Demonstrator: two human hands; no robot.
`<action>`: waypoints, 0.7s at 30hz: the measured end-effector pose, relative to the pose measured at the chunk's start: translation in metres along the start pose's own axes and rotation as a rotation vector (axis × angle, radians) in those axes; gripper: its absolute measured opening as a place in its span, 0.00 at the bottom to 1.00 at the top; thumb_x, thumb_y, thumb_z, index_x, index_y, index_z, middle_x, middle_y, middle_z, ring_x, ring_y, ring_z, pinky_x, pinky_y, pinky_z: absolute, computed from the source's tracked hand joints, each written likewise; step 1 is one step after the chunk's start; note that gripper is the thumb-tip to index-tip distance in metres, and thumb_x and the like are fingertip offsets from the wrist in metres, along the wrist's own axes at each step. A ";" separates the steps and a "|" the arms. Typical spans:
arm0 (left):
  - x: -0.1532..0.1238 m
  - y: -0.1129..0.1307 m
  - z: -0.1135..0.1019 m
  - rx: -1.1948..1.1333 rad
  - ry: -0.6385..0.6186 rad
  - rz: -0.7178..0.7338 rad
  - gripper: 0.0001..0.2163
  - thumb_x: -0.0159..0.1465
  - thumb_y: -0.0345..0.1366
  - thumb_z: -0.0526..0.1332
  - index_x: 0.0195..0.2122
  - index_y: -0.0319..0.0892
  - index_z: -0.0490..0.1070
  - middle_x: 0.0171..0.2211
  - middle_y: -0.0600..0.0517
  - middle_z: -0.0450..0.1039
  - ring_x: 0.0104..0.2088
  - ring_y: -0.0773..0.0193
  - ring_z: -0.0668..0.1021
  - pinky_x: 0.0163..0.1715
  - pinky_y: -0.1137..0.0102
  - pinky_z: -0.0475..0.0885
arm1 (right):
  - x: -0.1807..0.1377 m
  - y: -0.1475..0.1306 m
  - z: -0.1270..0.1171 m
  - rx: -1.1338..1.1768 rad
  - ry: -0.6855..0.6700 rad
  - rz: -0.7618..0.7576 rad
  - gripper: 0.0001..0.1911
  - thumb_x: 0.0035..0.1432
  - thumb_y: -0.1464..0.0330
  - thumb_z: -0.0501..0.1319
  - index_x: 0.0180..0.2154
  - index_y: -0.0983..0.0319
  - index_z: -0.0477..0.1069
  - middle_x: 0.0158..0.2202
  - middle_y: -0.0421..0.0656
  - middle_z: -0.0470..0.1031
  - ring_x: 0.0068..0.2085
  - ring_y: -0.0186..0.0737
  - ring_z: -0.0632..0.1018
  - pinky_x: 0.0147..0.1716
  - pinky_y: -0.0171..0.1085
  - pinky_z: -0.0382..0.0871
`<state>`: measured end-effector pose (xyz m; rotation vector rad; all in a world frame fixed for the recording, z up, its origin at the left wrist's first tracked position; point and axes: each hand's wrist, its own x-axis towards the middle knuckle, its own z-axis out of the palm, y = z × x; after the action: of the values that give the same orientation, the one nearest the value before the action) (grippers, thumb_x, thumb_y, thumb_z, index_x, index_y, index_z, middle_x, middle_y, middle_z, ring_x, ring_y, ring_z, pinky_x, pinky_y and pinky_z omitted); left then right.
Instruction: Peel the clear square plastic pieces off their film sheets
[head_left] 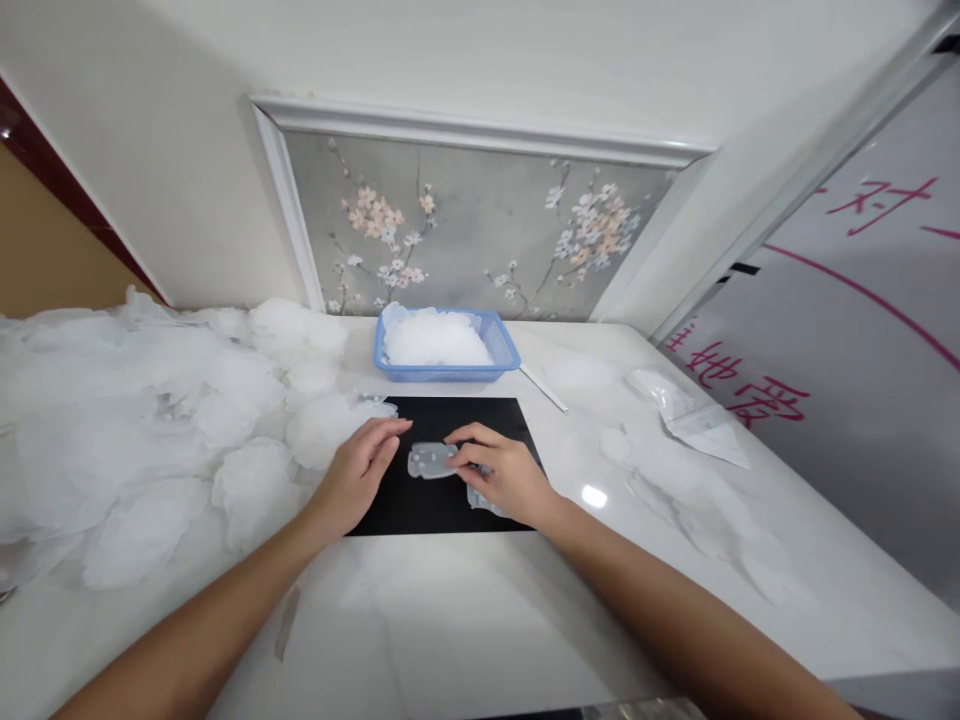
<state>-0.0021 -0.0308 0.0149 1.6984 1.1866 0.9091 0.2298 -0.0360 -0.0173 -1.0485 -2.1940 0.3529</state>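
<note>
Between the thumb and fingers of my right hand point(510, 475) is the edge of a small translucent plastic piece point(429, 460) with dots on its surface. It is over a black mat point(450, 515). A second translucent piece point(486, 503) lies partly hidden beneath that same hand. My left hand point(358, 478) rests at the mat's left side, fingers stretched out and thumb slightly apart, holding nothing. Just beyond its fingertips, another translucent piece point(379, 405) overlaps the mat's upper left corner.
A blue plastic basket point(446, 375) with white, filmy pieces stands behind the mat. Heaps of similar white pieces point(150, 400) cover the left of the marble table point(450, 610). A white strip point(544, 388) and a clear plastic bag point(697, 420) lie to the right.
</note>
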 end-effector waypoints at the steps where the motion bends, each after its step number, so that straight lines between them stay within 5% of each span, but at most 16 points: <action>1: 0.001 -0.004 -0.004 0.240 0.034 0.109 0.15 0.67 0.45 0.52 0.47 0.46 0.73 0.54 0.45 0.70 0.57 0.51 0.70 0.58 0.53 0.62 | 0.000 0.002 -0.002 -0.002 -0.021 0.032 0.07 0.59 0.74 0.59 0.33 0.59 0.75 0.45 0.42 0.75 0.30 0.31 0.76 0.29 0.32 0.67; 5: 0.006 -0.019 -0.018 0.870 0.121 0.233 0.13 0.62 0.37 0.59 0.47 0.45 0.73 0.55 0.42 0.70 0.58 0.44 0.67 0.53 0.49 0.63 | 0.001 0.005 -0.008 0.007 -0.150 0.127 0.06 0.55 0.74 0.63 0.29 0.58 0.76 0.42 0.40 0.76 0.27 0.31 0.75 0.29 0.34 0.67; 9: 0.011 -0.021 -0.024 0.945 0.075 0.188 0.14 0.60 0.31 0.60 0.48 0.43 0.72 0.51 0.43 0.74 0.51 0.48 0.73 0.49 0.55 0.67 | 0.002 0.001 -0.014 0.185 -0.173 0.275 0.06 0.54 0.73 0.63 0.28 0.57 0.76 0.41 0.39 0.78 0.31 0.34 0.76 0.31 0.34 0.67; 16: 0.005 0.008 -0.024 0.418 0.189 -0.007 0.08 0.63 0.38 0.58 0.37 0.48 0.77 0.36 0.49 0.80 0.37 0.53 0.78 0.43 0.60 0.70 | 0.007 0.012 -0.025 0.722 -0.039 0.674 0.11 0.53 0.59 0.63 0.30 0.61 0.72 0.26 0.39 0.75 0.26 0.34 0.71 0.26 0.33 0.61; 21: -0.003 0.015 -0.010 -0.212 0.152 -0.161 0.12 0.60 0.46 0.63 0.41 0.46 0.78 0.44 0.47 0.80 0.51 0.50 0.76 0.55 0.59 0.66 | 0.007 0.022 -0.026 0.859 -0.055 0.783 0.13 0.46 0.60 0.67 0.32 0.62 0.74 0.27 0.41 0.77 0.29 0.37 0.73 0.26 0.33 0.60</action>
<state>-0.0069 -0.0336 0.0319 1.3648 1.2590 1.0380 0.2566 -0.0172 -0.0062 -1.3010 -1.3022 1.5092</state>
